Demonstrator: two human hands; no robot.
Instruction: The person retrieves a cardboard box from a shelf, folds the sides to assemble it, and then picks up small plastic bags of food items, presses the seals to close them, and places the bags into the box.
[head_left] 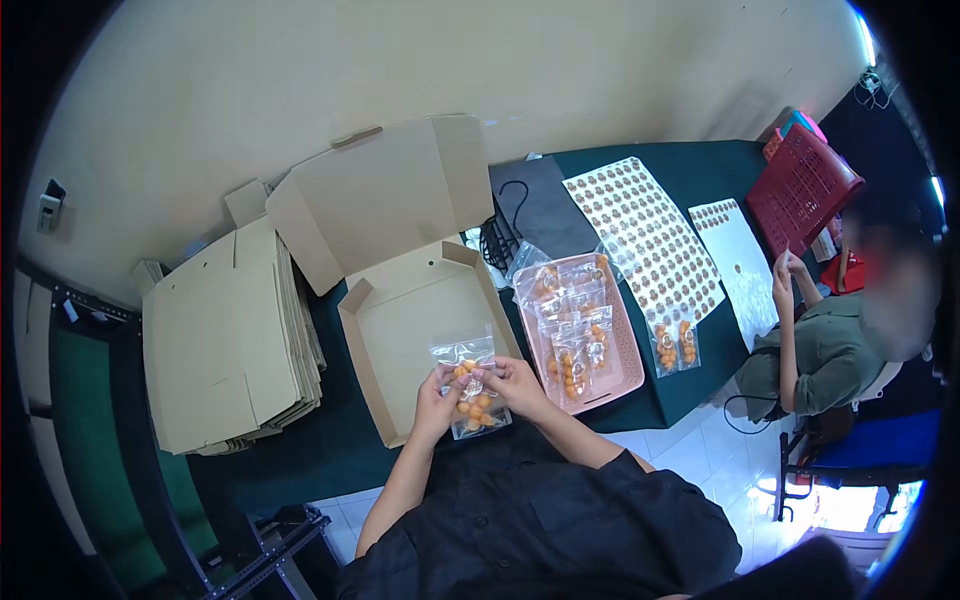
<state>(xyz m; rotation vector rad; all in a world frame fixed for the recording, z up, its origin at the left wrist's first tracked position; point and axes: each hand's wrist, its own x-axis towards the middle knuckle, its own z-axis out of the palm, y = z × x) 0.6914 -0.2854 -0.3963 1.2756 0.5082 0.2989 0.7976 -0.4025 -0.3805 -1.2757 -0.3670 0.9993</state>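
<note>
Pinching clear pouch of orange balls (472, 390) between left hand (436, 400) and right hand (515, 382) fingers above open cardboard box (400, 335); loose grip risks pouch dropping, balls spilling.

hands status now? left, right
Left hand: closed on the clear bag of orange balls.
Right hand: closed on the same bag's top edge.

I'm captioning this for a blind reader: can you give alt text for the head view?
Both hands, left hand and right hand, hold a clear bag of orange balls over an open cardboard box; a pink tray of similar bags sits to the right.
</note>
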